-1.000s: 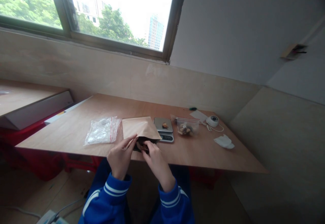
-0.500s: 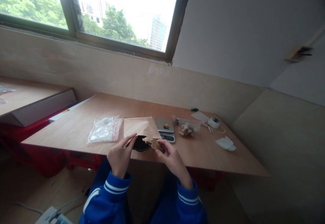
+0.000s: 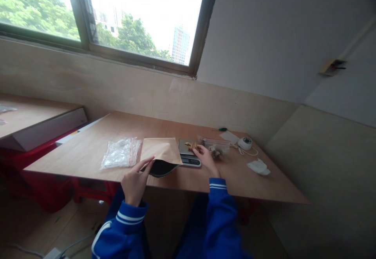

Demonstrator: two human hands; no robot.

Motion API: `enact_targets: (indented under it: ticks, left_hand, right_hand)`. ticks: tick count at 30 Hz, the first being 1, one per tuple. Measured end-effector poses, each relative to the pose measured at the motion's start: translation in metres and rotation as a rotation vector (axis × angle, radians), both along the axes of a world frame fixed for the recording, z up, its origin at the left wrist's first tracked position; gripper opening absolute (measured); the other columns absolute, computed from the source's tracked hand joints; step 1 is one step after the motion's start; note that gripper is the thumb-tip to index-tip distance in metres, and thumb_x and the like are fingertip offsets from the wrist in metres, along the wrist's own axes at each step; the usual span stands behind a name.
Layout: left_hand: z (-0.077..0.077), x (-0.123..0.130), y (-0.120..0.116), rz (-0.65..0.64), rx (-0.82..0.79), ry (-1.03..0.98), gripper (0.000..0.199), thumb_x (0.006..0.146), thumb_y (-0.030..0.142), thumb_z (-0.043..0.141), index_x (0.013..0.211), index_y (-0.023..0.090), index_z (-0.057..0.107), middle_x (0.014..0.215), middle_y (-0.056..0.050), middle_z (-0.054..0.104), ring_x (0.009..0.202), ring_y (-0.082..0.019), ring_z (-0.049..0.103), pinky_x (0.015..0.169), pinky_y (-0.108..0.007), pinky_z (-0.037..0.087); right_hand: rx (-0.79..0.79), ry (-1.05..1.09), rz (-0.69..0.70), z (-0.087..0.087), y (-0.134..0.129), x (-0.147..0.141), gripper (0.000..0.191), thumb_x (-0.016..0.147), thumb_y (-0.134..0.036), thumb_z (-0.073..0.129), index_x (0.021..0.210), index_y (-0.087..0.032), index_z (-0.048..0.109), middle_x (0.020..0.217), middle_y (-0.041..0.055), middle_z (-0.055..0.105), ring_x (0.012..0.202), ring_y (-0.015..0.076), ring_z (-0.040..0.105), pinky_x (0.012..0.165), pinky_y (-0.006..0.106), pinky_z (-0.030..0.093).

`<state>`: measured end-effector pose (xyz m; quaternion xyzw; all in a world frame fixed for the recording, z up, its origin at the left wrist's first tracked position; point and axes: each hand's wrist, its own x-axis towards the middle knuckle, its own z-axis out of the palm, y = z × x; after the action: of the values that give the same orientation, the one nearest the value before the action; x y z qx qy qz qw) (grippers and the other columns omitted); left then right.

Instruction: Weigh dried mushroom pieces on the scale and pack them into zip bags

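Brown paper bag (image 3: 161,150) lies flat on the wooden table (image 3: 94,153), its dark mouth gaping toward me at the near edge, and I take it as my landmark. My left hand (image 3: 135,180) sits at the bag's near left corner, fingers closed on the lip of the mouth and lifting it open. My right hand (image 3: 205,157) is stretched out past the bag's right side, its fingertips pressed together around a small tan piece (image 3: 192,146) right over the platform of the digital scale (image 3: 189,153); whether the piece already touches the platform I cannot tell. The scale stands just beside the bag's right edge, its display strip facing me. Beyond the scale, further right of the bag, a clear zip bag with a red seal (image 3: 219,146) holds more brownish bits, partly hidden behind my right hand. Just beside the bag's left edge lies a crumpled empty clear bag (image 3: 120,152). Well to the bag's right rest a small white round device with a cord (image 3: 244,143), a white slip of paper (image 3: 229,136) and a crumpled tissue (image 3: 258,167)
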<state>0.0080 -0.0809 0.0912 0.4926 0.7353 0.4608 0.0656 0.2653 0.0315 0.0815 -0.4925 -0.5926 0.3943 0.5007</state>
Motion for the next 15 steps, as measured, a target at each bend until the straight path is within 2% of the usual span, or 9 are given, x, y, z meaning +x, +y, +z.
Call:
enact_targets:
  ticks: [6, 11, 15]
  left_hand:
    - [-0.001, -0.004, -0.001, -0.016, 0.017, -0.038, 0.021, 0.078, 0.041, 0.067, 0.096, 0.035, 0.074, 0.066, 0.004, 0.072, 0.062, -0.015, 0.066, 0.055, -0.021, 0.039]
    - [-0.001, -0.003, -0.001, -0.015, 0.017, -0.054, 0.021, 0.078, 0.042, 0.066, 0.096, 0.034, 0.074, 0.058, 0.005, 0.067, 0.059, -0.015, 0.065, 0.053, -0.020, 0.038]
    - [-0.001, -0.002, -0.001, -0.014, 0.023, -0.065, 0.022, 0.077, 0.041, 0.067, 0.097, 0.033, 0.074, 0.055, 0.005, 0.065, 0.055, -0.014, 0.063, 0.052, -0.020, 0.037]
  right_hand:
    - [-0.099, -0.043, 0.032, -0.008, 0.033, -0.008, 0.026, 0.067, -0.035, 0.072, 0.080, -0.012, 0.070, 0.084, 0.0091, 0.073, 0.082, 0.0249, 0.068, 0.079, 0.038, 0.053]
    - [-0.167, 0.020, 0.010, -0.022, 0.041, -0.003, 0.026, 0.068, -0.034, 0.072, 0.081, -0.012, 0.070, 0.079, 0.0069, 0.073, 0.073, 0.0229, 0.068, 0.068, 0.035, 0.055]
    - [-0.185, 0.109, 0.015, -0.027, 0.037, 0.004, 0.029, 0.067, -0.036, 0.074, 0.083, -0.012, 0.071, 0.084, 0.0079, 0.074, 0.075, 0.0219, 0.069, 0.067, 0.033, 0.056]
